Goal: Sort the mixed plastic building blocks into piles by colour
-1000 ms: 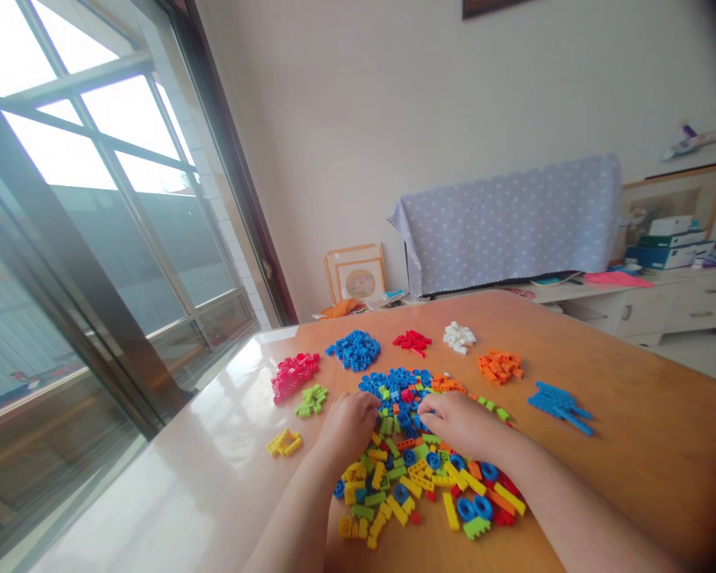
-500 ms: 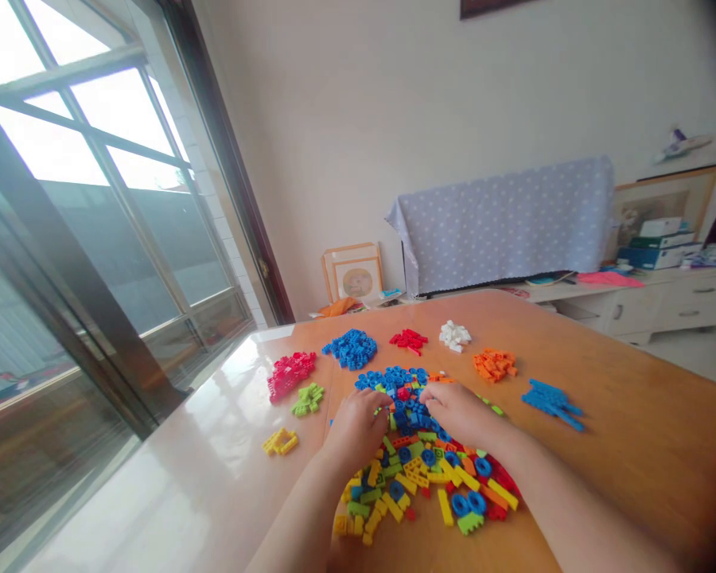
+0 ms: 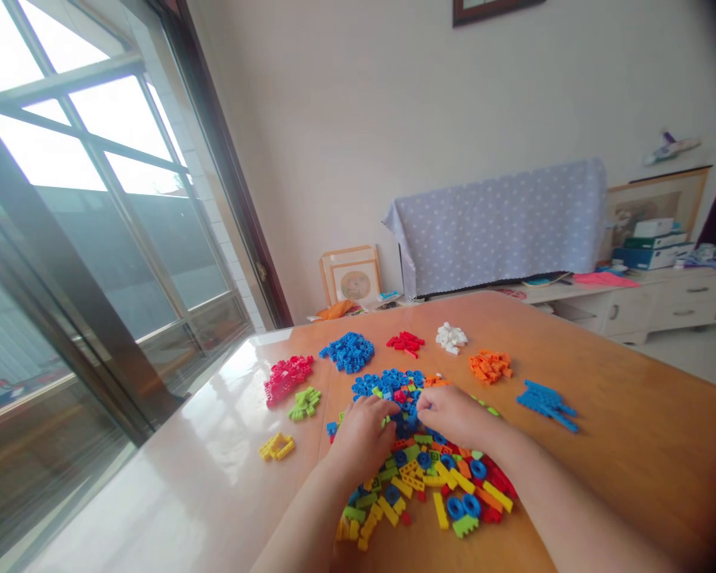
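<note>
A large mixed pile of toy bricks [image 3: 414, 475] in yellow, green, red, orange and blue lies on the wooden table [image 3: 632, 446]. My left hand [image 3: 365, 430] rests over the pile's left side, fingers curled and pointing right; what is under its fingertips is hidden. Opposite it, my right hand [image 3: 452, 411] is closed at the pile's right side, thumb and fingers together beside blue bricks; anything pinched there is too small to make out. Blue pieces [image 3: 387, 383] lie just beyond both hands.
Sorted heaps surround the pile: pink [image 3: 288, 380], light green [image 3: 304, 403], yellow [image 3: 277, 447], blue [image 3: 347, 352], red [image 3: 406, 343], white [image 3: 452, 337], orange [image 3: 490, 366] and long blue pieces [image 3: 547, 402]. A cabinet [image 3: 686, 298] stands behind the table.
My left hand has shifted slightly down over the pile. The fingers of my right hand are drawn closer together. The whole view has shifted a little.
</note>
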`<state>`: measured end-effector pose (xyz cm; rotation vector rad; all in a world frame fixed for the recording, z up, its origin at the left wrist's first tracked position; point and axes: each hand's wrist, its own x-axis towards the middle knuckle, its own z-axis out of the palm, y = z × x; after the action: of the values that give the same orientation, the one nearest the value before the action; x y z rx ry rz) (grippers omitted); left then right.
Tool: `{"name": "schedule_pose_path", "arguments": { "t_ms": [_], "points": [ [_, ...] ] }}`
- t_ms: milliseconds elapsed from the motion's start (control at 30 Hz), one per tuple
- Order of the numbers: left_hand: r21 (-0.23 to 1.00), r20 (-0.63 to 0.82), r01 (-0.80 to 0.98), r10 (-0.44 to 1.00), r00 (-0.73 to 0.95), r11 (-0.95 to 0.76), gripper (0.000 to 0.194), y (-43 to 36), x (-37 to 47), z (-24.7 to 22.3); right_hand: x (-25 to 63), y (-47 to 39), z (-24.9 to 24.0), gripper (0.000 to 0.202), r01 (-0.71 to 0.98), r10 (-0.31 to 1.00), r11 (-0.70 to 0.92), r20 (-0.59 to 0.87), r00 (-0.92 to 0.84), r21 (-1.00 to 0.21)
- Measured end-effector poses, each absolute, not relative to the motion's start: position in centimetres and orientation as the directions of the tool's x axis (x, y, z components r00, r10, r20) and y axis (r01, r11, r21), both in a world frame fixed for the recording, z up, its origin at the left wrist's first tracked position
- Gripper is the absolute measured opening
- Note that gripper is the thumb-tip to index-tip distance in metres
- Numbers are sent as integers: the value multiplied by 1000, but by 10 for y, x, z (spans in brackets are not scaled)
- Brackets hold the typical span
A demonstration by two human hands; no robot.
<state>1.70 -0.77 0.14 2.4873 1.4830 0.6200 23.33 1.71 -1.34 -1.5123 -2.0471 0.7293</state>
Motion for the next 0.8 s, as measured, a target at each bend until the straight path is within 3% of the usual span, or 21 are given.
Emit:
{"name": "schedule_pose_path", "arguments": {
  "t_ms": [167, 333, 567, 700, 800],
  "points": [
    [435, 320, 746, 861, 394, -503, 38, -11, 23, 4, 225, 12, -1, 16, 359, 964, 75, -24, -263, -930],
    [535, 341, 691, 872, 350, -486, 38, -14, 30, 3, 218, 6, 7, 21, 104, 937, -86, -116, -328, -991],
    [660, 380, 601, 890, 251, -451, 21, -8, 26, 2, 217, 8, 5, 35, 51, 944, -106, -117, -309, -993],
    [735, 408, 565, 910, 71, -374, 26, 16, 11, 1, 218, 10, 6, 34, 79, 970, -74, -90, -225, -994],
    [821, 341, 512, 936, -84, -253, 34, 44, -5, 5, 220, 10, 8, 33, 103, 985, -19, -36, -168, -994]
  ]
}}
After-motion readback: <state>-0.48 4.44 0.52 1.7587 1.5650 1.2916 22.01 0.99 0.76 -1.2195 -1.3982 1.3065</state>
